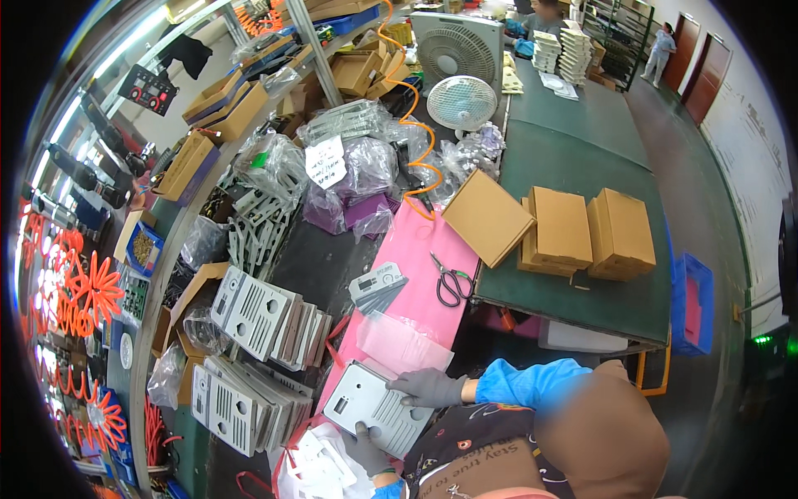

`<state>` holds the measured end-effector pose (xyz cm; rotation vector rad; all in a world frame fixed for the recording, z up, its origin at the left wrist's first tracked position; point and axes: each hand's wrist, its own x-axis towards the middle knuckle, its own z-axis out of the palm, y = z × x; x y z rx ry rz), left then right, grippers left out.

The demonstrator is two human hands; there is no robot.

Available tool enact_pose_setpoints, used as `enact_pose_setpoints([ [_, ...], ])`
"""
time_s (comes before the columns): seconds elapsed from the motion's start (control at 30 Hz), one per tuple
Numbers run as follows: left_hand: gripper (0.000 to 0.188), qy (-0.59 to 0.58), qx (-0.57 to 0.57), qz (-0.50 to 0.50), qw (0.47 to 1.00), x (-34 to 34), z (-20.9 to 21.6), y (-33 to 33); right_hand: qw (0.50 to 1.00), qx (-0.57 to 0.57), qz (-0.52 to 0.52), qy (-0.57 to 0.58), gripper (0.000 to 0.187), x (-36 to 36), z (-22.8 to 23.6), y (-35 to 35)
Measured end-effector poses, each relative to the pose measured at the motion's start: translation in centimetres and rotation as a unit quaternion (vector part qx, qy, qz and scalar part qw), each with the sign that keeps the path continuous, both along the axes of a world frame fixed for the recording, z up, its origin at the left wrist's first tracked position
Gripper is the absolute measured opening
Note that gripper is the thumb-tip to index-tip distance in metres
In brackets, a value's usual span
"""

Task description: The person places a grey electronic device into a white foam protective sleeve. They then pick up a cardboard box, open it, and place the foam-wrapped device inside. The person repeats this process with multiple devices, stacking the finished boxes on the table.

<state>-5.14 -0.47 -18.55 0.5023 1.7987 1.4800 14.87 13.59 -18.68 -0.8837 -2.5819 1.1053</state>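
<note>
A light grey slotted panel with a small rectangular window lies tilted over the near end of the pink mat. My left hand, in a grey glove, grips its near left edge with the thumb on top. My right hand, also gloved, holds the far right edge, its fingers over the face. Just beyond the panel lie thin pale pink sheets. Farther up the mat are a small fan of grey plates and dark-handled scissors. Below my left hand sits a plastic bag of white pieces.
Two rows of similar panels, one row behind the other, stand left. Cardboard boxes sit on the green table at right. An orange coiled hose hangs beyond the mat, near a fan. People are in the background.
</note>
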Motion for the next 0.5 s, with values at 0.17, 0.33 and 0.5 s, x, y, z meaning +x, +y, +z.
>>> enact_pose_setpoints([
  [0.17, 0.045, 0.053, -0.080, 0.031, 0.995, 0.4, 1.2, 0.9, 0.999, 0.022, 0.026, -0.021, 0.053, -0.1, 0.8, 0.5],
  [0.33, 0.062, 0.306, -0.253, 0.013, 0.917, 0.5, 1.5, 0.9, 0.999, -0.030, 0.015, 0.017, 0.052, -0.3, -1.8, 1.2],
  [0.5, 0.067, 0.377, -0.255, 0.038, 0.889, 1.7, 3.8, 1.6, 0.987, -0.092, -0.127, 0.027, 0.042, 2.4, -1.2, 4.7],
])
